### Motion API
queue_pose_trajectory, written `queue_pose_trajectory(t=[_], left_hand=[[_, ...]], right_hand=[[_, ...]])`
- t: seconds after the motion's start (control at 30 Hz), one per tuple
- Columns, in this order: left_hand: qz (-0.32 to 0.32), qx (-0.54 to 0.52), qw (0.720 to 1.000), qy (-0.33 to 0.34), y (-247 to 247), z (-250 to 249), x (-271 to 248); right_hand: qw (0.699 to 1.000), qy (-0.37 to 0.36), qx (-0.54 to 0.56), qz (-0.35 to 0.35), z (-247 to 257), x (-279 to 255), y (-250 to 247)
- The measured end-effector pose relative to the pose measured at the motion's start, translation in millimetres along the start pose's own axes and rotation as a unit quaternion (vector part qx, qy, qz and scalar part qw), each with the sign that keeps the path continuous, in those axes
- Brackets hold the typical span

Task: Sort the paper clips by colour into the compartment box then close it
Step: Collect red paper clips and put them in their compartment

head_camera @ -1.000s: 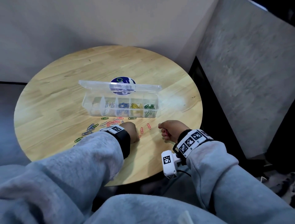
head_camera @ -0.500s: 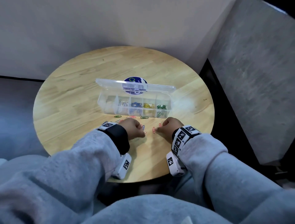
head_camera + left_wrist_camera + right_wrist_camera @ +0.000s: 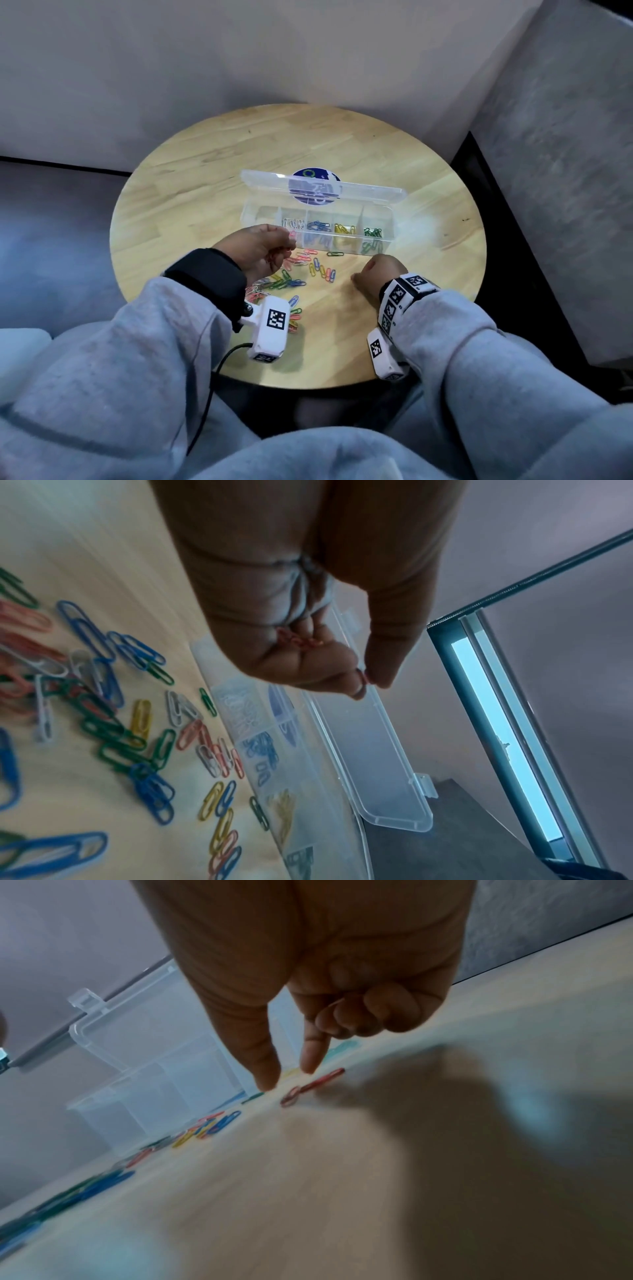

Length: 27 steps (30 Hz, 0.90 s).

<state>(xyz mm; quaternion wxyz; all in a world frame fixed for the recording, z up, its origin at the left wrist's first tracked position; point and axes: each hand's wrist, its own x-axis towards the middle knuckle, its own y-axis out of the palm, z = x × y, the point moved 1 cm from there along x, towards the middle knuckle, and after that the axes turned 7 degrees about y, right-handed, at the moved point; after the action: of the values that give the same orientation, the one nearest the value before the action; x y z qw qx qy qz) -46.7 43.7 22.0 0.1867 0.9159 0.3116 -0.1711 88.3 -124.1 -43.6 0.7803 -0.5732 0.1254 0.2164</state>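
The clear compartment box [image 3: 383, 236] stands open mid-table with its lid [image 3: 370, 192] tipped back. Its cells hold white, blue, yellow and green clips; the leftmost cell looks empty. Loose paper clips [image 3: 291, 274] of mixed colours lie in front of it. My left hand [image 3: 287, 245] hovers at the box's left end. It holds pink clips [image 3: 294, 640] in its curled fingers and pinches one more between thumb and forefinger. My right hand [image 3: 287, 1079] is low over the table, thumb and forefinger stretched down and apart beside a red clip [image 3: 313, 1084] that lies flat; its other fingers are curled.
The round wooden table [image 3: 205, 205] stands against a pale wall, with a grey block to the right. More clips [image 3: 143, 723] spread left of the box front. A round blue sticker [image 3: 313, 174] shows behind the lid. Wrist cameras hang near the table's front edge.
My left hand has risen off the table with the pink clips and moved up to the box's left end. My right hand stays low near the red clip.
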Motion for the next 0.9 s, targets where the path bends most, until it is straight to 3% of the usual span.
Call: queue_pose_trajectory(t=[0.1,0.23,0.6,0.73,0.9], left_hand=[[-0.005,-0.030,0.999,-0.012,-2,1,-4],[0.004,-0.048,0.999,-0.023,-5,2,-6],[-0.005,-0.074,0.997,-0.031,-18,-1,-4],[-0.010,-0.078,0.996,-0.030,-22,0,-3],[-0.003,-0.077,0.997,-0.028,-22,3,-4]], right_hand=[[0.999,0.010,0.044,-0.022,-11,-2,-6],[0.999,0.031,-0.011,0.006,-20,3,-7],[0.987,-0.004,-0.154,-0.039,-3,4,6],[0.978,0.006,-0.210,0.006,-3,11,10],[0.982,0.026,-0.186,0.015,-7,14,7]])
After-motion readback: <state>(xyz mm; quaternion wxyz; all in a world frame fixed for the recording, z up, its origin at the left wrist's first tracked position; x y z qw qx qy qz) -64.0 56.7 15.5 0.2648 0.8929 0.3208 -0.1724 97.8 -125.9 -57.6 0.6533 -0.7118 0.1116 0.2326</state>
